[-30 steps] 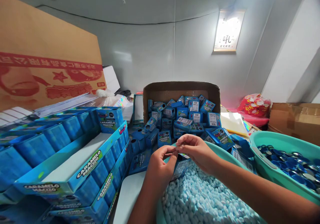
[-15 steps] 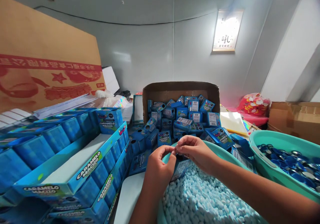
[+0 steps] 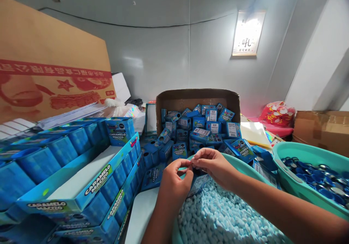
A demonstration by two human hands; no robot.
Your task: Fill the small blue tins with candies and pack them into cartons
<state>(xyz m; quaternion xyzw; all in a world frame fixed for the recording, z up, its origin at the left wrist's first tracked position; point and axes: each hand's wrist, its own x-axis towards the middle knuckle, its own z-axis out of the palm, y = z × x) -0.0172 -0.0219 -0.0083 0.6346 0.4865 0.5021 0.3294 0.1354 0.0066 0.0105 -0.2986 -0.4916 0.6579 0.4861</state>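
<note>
My left hand (image 3: 177,178) and my right hand (image 3: 214,164) meet fingertip to fingertip over the near rim of a teal tub (image 3: 234,160). Both are closed in a pinch, and whatever is between the fingers is too small to make out. Just beneath them a small blue box (image 3: 198,184) rests tilted on the pale blue candies (image 3: 220,215) that fill the tub; my fingers partly hide its top. To the left, a blue display tray (image 3: 89,178) marked "Caramelo Macizo" holds a row of blue boxes (image 3: 61,149).
Behind the tub, a cardboard carton (image 3: 196,94) lies with many blue boxes (image 3: 200,135) spilling from it. A second teal basin (image 3: 305,149) at right holds shiny blue and silver lids (image 3: 319,175). A large printed carton (image 3: 54,55) stands at left.
Almost nothing differs. My hands stay together in the same place, with only a slight shift of the fingers and of the whole view.
</note>
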